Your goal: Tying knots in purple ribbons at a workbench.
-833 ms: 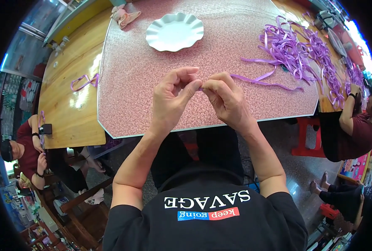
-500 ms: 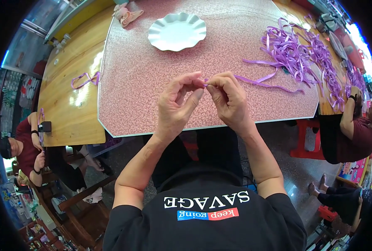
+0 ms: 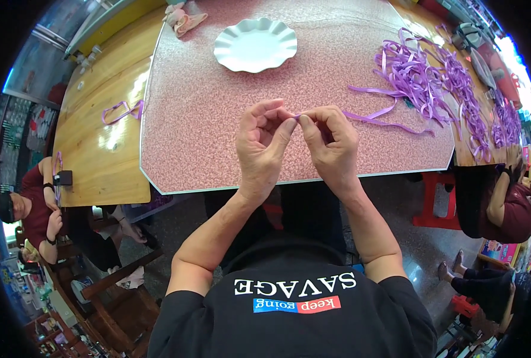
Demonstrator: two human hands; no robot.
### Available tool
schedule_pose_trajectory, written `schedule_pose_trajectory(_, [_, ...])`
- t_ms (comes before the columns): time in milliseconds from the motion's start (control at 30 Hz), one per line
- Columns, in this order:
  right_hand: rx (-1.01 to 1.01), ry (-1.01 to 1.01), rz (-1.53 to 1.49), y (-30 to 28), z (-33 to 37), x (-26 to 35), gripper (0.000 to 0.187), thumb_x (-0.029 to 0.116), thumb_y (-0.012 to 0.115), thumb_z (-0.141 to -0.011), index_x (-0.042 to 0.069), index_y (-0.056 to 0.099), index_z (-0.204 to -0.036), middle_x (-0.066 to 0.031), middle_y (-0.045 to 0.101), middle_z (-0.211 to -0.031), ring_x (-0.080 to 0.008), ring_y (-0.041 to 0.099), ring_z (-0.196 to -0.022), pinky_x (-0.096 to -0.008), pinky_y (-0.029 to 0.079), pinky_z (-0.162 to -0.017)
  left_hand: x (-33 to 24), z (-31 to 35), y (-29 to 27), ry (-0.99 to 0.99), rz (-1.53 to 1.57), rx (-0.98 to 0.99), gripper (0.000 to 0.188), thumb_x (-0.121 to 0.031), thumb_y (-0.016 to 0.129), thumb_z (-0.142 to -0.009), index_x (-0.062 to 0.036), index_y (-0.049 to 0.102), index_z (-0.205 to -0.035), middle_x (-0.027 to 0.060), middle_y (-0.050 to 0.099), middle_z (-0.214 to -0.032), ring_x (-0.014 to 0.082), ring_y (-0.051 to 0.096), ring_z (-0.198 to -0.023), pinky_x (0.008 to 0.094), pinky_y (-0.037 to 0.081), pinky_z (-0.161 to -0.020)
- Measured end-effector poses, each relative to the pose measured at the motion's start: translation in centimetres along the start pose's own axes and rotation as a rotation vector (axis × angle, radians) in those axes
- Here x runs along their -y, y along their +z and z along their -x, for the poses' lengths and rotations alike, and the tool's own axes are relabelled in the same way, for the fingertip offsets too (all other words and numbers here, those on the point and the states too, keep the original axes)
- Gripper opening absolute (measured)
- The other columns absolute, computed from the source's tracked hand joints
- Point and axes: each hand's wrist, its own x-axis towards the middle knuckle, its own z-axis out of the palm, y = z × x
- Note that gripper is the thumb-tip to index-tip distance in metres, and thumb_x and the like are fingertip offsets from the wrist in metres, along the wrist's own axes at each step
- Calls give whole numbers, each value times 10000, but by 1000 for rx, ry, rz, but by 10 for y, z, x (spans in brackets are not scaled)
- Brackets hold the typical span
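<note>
Hands pinching thin purple ribbon

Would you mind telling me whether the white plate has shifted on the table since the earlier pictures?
No. The white plate keeps its place on the pink table mat, just right of the pink cloth; only the camera view wobbles slightly.
</note>
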Motion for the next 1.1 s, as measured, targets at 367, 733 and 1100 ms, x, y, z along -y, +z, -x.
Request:
schedule_pose_trajectory(367, [104, 696, -628, -2, -3, 16, 160, 167, 634, -1001, 11, 668, -990, 56, 557, -727, -3, 456, -593, -176, 348, -498, 9, 0, 3, 51, -6, -64, 267, 27, 621, -961, -28, 512, -1198, 62, 616, -1011, 102, 611, -922, 230, 538, -812])
schedule_pose_trajectory(733, [12, 452, -465, 0, -3, 8, 167, 169, 629, -1005, 11, 660, -1047, 52, 575, -744, 8, 445, -586, -166, 335, -493, 7, -1, -2, 53, -170, 78, 282, -47, 584, -1006, 13, 527, -1276, 87, 633, -1063, 125, 628, -964, 255, 531, -865])
schedule_pose_trajectory(1100, [31, 448, -510, -3, -7, 14, 178, 139, 647, -986, 5, 668, -1102, 25, 626, -813, -5, 494, -698, -170, 365, -571, 6, -4, -14, -34, -268, 178, 142, -108, 616, -1002, 12, 634, -1076, 52, 678, -921, 106, 639, -868, 249, 523, -767])
